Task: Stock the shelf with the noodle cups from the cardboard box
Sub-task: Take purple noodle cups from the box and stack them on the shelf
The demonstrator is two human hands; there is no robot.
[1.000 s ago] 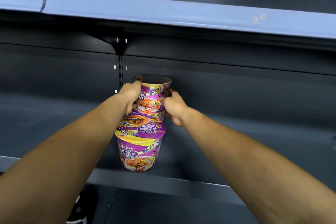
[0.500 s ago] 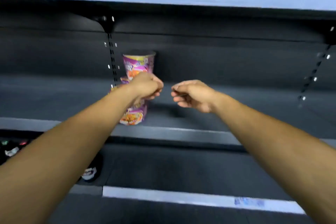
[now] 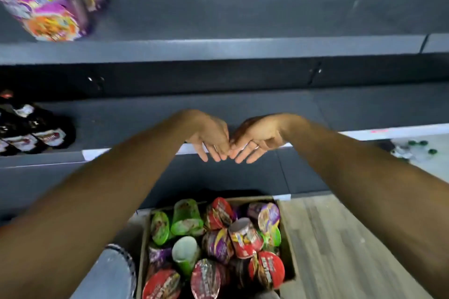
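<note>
The bare left hand [image 3: 210, 136] and the bare right hand [image 3: 257, 137] are held out side by side in the middle of the view, fingers straight and pointing downward, fingertips nearly touching each other; nothing is grasped by either. Directly below them, on the pale wood-grain floor [image 3: 340, 238], the open brown cardboard box [image 3: 286, 238] is seen, well apart from both hands. It is filled with a jumble of round noodle cups in red, green and purple wrappers [image 3: 216, 245], lying tilted and on their sides (one green cup shows its pale bottom). Behind the hands a dark grey metal shelf [image 3: 218, 50] runs across the view. At its far left end, well above and to the left of the left hand, a blurred purple-and-yellow noodle cup stack [image 3: 48, 0] is seen standing on it. On the lower shelf board at the left, dark bottles with white labels [image 3: 29, 128] are lying.
</note>
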